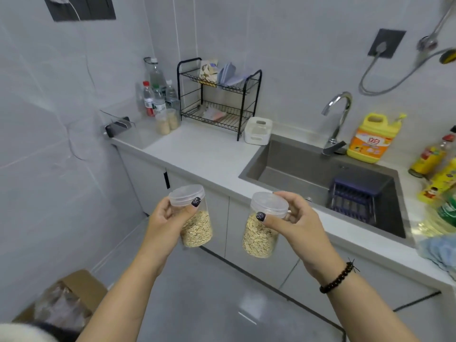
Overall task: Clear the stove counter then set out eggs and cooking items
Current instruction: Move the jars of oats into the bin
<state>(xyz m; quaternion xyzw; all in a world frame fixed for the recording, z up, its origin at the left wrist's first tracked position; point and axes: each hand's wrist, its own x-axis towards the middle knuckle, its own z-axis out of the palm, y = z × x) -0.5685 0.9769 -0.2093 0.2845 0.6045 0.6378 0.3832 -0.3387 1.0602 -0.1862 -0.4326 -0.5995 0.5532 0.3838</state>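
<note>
My left hand [165,220] grips a clear plastic jar of oats [197,230] with a clear lid, held upright in the air in front of the cabinet doors. In my right hand [293,220] is a second, similar jar of oats [259,236], also upright, a little lower and to the right. Both jars hang below the front edge of the grey counter [204,154]. Two more small jars [167,122] with pale contents stand at the back left of the counter.
A black two-tier wire rack [219,97] stands at the back, water bottles [158,92] left of it, a white box [257,130] right of it. The sink [296,169] holds a dark basket [355,198]. Yellow detergent [372,138] and bottles stand right. A cardboard box [64,299] sits on the floor.
</note>
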